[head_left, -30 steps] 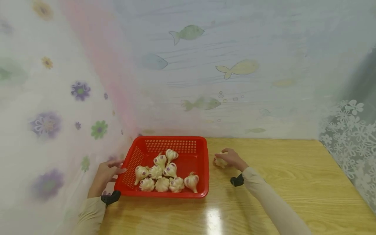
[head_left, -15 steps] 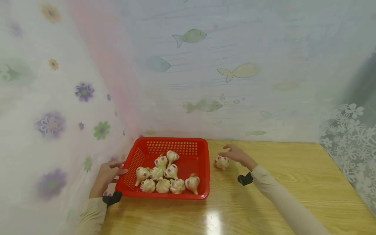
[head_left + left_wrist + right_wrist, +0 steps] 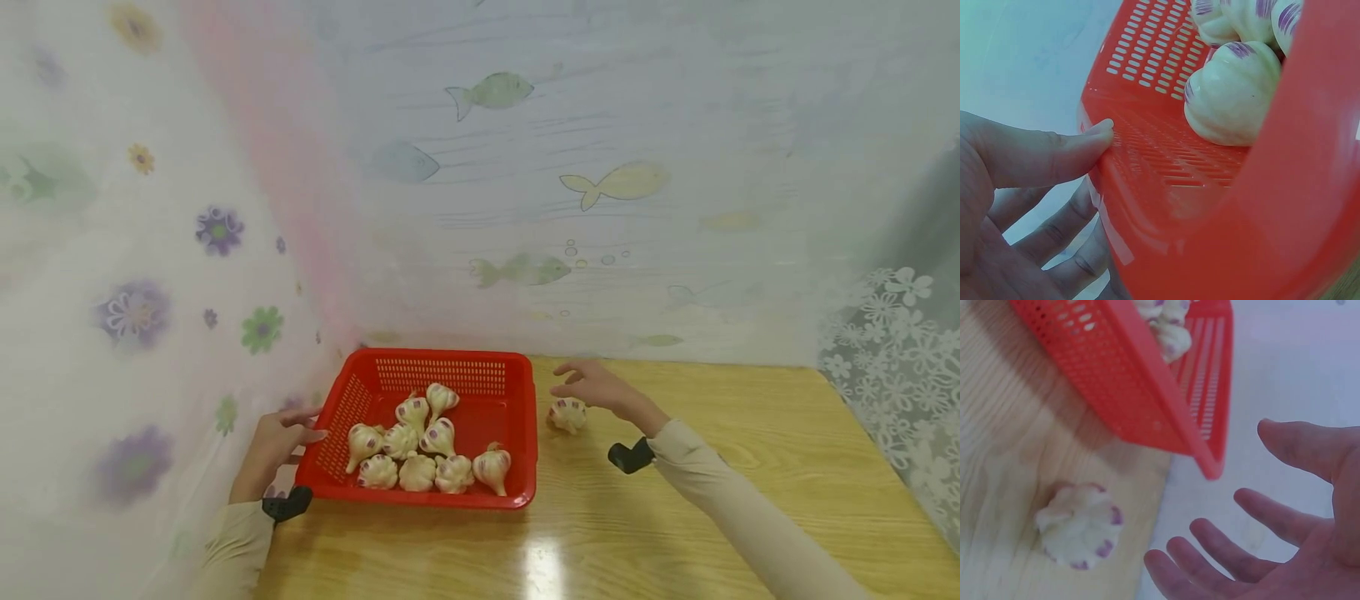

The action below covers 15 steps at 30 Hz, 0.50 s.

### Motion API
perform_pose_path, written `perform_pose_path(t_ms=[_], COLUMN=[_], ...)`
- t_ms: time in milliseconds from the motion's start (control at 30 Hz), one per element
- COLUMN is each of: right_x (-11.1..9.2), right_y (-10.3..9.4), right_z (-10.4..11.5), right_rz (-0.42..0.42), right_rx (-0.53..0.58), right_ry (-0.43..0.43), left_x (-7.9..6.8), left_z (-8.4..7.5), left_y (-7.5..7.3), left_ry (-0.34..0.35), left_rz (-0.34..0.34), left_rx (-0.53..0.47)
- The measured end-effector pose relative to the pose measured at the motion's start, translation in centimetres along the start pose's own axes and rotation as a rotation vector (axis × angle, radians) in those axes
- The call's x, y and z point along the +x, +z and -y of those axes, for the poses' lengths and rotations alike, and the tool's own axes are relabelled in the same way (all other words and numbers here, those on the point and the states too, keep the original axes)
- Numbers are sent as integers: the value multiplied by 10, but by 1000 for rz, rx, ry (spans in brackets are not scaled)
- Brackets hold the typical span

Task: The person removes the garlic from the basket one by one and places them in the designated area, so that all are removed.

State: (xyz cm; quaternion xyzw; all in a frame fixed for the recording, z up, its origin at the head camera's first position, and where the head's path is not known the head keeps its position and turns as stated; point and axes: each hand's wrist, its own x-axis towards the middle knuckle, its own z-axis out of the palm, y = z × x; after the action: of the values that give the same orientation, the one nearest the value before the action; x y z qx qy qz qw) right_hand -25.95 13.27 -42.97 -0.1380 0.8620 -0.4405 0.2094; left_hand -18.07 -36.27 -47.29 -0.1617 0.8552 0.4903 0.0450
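Observation:
A red plastic basket (image 3: 520, 433) stands on the table with several garlic bulbs (image 3: 417, 472) inside. My left hand (image 3: 272, 446) holds its left rim; in the left wrist view the thumb (image 3: 1054, 150) lies over the rim and the fingers stay outside the wall. One garlic bulb (image 3: 567, 416) sits on the table to the right of the basket. Just above that bulb hovers my right hand (image 3: 603, 390), fingers spread and holding nothing. In the right wrist view, a gap separates the right hand (image 3: 1254, 550) from the loose bulb (image 3: 1079, 526).
The wooden table (image 3: 720, 467) extends to the right and front of the basket. A painted wall (image 3: 630, 275) with fish runs along the back. At the left, close to my left hand, is a flowered wall (image 3: 172, 367).
My right hand has let go of the garlic bulb on the table and risen away from it. The bulb remains right of the basket. My left hand keeps its hold on the rim.

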Motion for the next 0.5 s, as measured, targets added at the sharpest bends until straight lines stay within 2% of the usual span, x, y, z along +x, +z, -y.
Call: perform_pose_path(t_ms=[300,500], right_x=[-4,1], right_y=[16,30], right_z=[26,35], right_rz=[55,101], right_rx=[29,68], right_ry=[-26,-30], left_x=[0,0], left_z=[0,0], left_y=[0,0], left_ry=[-10,-22], left_rz=[1,0], left_rx=[3,-6])
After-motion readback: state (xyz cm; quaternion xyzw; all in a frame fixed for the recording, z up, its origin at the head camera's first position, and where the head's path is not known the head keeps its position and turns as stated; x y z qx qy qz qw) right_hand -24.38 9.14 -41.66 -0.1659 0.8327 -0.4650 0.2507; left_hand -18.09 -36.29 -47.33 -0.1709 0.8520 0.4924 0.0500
